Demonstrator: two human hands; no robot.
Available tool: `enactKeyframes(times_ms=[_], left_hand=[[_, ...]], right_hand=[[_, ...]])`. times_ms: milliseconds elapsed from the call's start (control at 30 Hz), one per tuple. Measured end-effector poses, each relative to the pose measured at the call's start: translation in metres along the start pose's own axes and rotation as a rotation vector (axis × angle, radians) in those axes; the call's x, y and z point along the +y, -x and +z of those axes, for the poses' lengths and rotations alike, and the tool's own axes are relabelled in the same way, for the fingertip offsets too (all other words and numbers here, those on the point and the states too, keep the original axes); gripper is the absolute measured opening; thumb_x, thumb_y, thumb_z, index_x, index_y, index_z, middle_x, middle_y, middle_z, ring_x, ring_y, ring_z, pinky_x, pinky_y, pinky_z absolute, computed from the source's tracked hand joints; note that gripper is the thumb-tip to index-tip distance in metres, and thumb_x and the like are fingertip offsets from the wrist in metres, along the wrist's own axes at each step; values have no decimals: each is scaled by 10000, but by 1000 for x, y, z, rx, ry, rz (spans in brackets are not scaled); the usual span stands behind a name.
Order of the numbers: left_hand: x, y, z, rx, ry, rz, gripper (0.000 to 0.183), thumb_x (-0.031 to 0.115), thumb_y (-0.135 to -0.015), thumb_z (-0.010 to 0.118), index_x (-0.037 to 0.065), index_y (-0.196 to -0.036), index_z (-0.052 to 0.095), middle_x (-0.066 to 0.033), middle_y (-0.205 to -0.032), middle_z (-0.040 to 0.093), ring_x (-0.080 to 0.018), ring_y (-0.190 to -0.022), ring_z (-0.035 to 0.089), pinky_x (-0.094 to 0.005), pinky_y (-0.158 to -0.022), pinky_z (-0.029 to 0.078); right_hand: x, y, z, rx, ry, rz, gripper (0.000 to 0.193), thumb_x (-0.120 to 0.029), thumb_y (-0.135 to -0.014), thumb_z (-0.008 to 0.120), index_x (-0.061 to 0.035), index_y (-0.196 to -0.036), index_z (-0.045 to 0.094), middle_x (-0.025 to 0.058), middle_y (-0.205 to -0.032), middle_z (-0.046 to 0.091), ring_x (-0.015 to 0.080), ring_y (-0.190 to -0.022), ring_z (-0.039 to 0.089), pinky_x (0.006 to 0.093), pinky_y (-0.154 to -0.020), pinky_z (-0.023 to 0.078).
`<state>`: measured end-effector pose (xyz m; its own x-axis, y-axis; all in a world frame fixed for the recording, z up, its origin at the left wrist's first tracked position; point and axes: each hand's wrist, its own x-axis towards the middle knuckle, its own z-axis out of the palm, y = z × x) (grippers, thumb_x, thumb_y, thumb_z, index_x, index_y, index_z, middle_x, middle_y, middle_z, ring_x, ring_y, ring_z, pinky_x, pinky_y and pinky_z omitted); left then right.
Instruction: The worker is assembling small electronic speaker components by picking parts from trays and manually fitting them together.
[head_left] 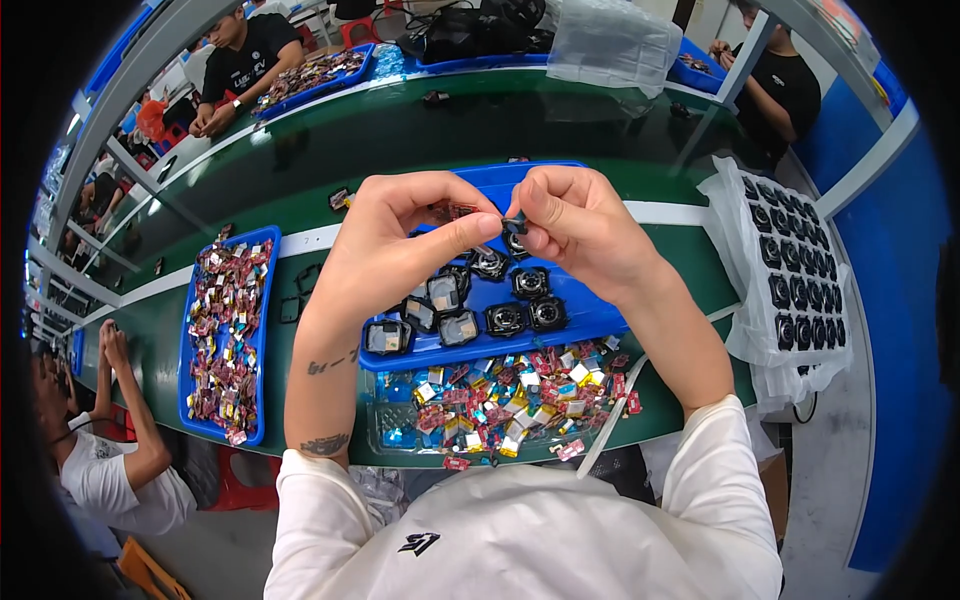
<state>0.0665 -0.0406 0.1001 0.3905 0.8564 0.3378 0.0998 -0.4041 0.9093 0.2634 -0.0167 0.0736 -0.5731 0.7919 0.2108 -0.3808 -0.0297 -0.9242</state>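
My left hand (400,235) and my right hand (585,225) meet above a blue tray (600,310), fingertips almost touching. Between the thumb and fingers of the left one is a small red circuit board (455,211), mostly hidden by them. At the meeting fingertips a small dark part (513,227) is pinched by my right thumb and fingers; whether it joins the board I cannot tell. Below, the tray holds several black square housings with round lens-like faces (530,283) and several open black frames with pale insides (458,327).
A clear plastic tray (385,412) of red boards and yellow-white pieces lies nearest me. Left stands a blue tray (262,350) heaped with similar boards. At right, a white tray (755,345) holds rows of black housings. Metal posts (870,160) frame the green bench; other people sit around it.
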Motion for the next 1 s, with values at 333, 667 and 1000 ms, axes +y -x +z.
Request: enactKeyframes(times_ms=[333,667,1000], left_hand=[[16,11,-37,167,13,96,136,86,-848,649,-42,-893,644,-39,-799,634,-76,-723,587,-216,-666,488],[25,25,-68,376,-88,208,147,119,-820,677,-6,-896,672,-18,-837,655,-52,-752,583,-188,-673,455],[29,36,-90,540,-37,249,164,140,-812,654,-6,-881,682,-71,-953,667,-72,-810,593,-204,-729,441]], right_hand=[[0,-11,-19,184,1026,-336,158,-152,-837,638,-3,-846,588,51,-760,588,151,-654,560,284,-596,480],[61,-22,4,-148,1519,-165,293,-203,-806,645,-39,-1048,630,106,-978,575,290,-930,566,377,-816,459],[66,-24,15,-226,885,-9,144,-15,-782,621,16,-917,582,75,-904,617,136,-777,628,280,-684,533]])
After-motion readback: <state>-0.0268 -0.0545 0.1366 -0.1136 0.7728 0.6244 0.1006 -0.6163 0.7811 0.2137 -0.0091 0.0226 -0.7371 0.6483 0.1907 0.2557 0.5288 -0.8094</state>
